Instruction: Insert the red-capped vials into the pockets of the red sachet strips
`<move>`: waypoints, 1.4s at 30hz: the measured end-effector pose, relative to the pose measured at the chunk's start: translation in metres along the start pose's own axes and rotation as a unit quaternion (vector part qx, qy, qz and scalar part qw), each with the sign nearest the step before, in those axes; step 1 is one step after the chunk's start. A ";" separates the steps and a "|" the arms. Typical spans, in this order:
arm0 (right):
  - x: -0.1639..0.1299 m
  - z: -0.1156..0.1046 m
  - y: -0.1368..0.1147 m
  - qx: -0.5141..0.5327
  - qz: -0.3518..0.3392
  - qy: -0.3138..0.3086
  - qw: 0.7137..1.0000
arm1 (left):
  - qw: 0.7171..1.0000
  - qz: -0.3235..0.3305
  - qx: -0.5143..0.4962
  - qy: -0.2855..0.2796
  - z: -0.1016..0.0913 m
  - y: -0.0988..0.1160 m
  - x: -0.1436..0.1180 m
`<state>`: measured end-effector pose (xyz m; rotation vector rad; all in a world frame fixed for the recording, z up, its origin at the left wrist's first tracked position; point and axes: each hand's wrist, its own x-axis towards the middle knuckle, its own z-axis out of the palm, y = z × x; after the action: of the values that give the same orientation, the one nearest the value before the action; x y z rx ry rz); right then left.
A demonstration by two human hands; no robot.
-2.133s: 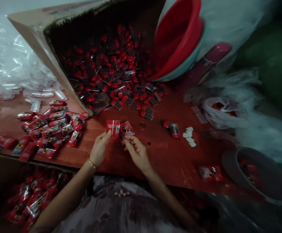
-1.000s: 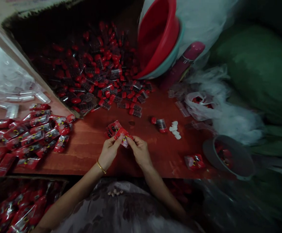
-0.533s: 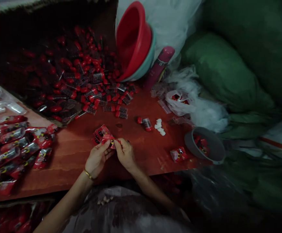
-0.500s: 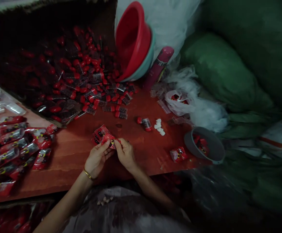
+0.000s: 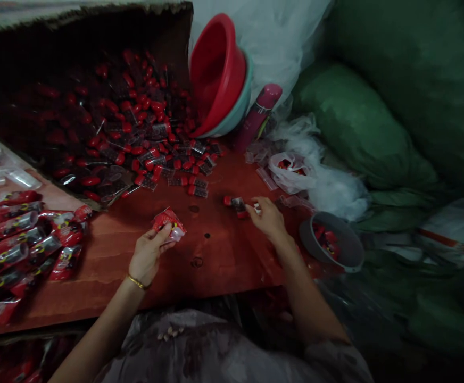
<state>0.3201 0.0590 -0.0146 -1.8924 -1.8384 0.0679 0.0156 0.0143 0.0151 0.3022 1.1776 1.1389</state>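
My left hand [image 5: 149, 251] holds a small red printed sachet [image 5: 167, 222] just above the red-brown table [image 5: 216, 255]. To the right, my right hand [image 5: 267, 217] is stretched out, its fingertips on small white tablets [image 5: 256, 208] beside a little clear tube with a red cap [image 5: 235, 202]. Whether its fingers pinch a tablet I cannot tell. A gold bangle [image 5: 137, 282] is on my left wrist.
An open cardboard box [image 5: 76, 101] on its side spills red-capped tubes [image 5: 164, 154] onto the table. Filled red sachets [image 5: 28, 239] lie at the left. A grey bowl [image 5: 331, 247] stands at the right, stacked red and teal basins [image 5: 220, 80] and green sacks [image 5: 367, 122] behind.
My right hand let go of the sachet and reached right to the white tablets. My left hand keeps the sachet. The view has swung to the right.
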 end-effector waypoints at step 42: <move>-0.088 0.018 -0.118 0.445 0.111 -0.208 0.864 | 0.998 -0.014 -0.041 -0.048 -0.024 -0.005 -0.008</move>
<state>0.1970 -0.0234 -0.0122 -1.4277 -1.3956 1.2596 -0.0012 -0.0031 0.0064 0.2737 1.0460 1.1324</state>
